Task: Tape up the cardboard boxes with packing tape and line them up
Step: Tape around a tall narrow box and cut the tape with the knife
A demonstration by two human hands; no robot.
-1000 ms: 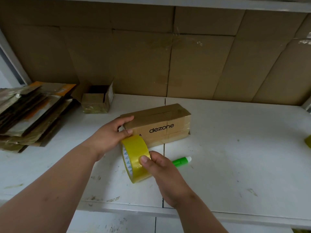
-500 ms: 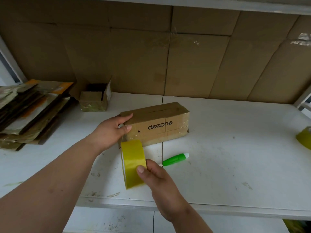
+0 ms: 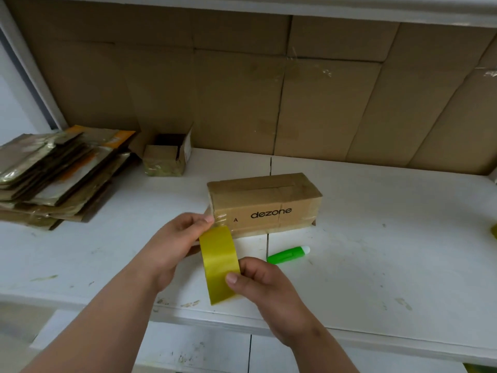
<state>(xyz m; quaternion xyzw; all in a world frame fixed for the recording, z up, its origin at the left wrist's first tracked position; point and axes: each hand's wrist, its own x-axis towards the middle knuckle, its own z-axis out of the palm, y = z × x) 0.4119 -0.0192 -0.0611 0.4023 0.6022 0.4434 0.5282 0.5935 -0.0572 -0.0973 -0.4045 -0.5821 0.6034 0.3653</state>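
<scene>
A long cardboard box (image 3: 265, 200) printed "dezone" lies closed on the white table (image 3: 376, 251), with shiny clear tape over its left end. Just in front of its left corner, my right hand (image 3: 266, 289) grips a roll of yellow packing tape (image 3: 219, 265), thumb on the roll's outer face. My left hand (image 3: 174, 243) pinches the top of the roll, at the tape's free end, right by the box's lower left corner.
A green pen-like cutter (image 3: 289, 255) lies on the table right of the roll. A small open box (image 3: 168, 157) stands at the back left, beside a stack of flattened cartons (image 3: 53, 173). Cardboard sheets (image 3: 269, 90) line the back wall. A yellow object (image 3: 494, 230) shows at the right edge.
My left hand has come off the box's left end and now pinches the top of the tape roll. The roll has turned edge-on and sits a little nearer to me.
</scene>
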